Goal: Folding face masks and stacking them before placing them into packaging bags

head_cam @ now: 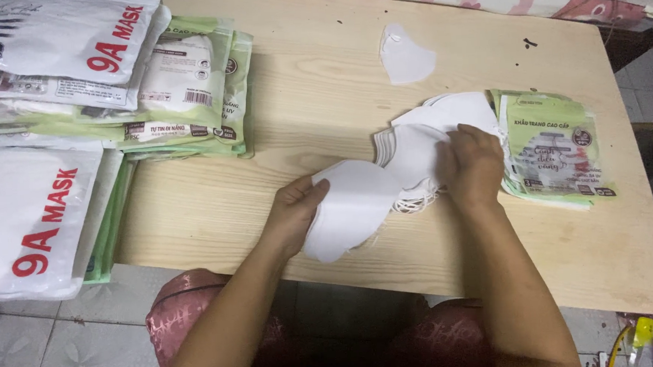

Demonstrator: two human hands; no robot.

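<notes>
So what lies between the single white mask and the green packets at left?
Only bare wooden table lies between the single mask and the green packets, in the head view.

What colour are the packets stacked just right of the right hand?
Light green with white panels, seen in the head view: the packets lie beside the right hand.

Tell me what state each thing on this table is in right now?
Left hand: gripping a small stack of white masks.
Right hand: pressing on the loose mask pile.
Single mask: lying alone, flat.
Green packets: stacked, sealed.
White packets: stacked at table edge.
</notes>
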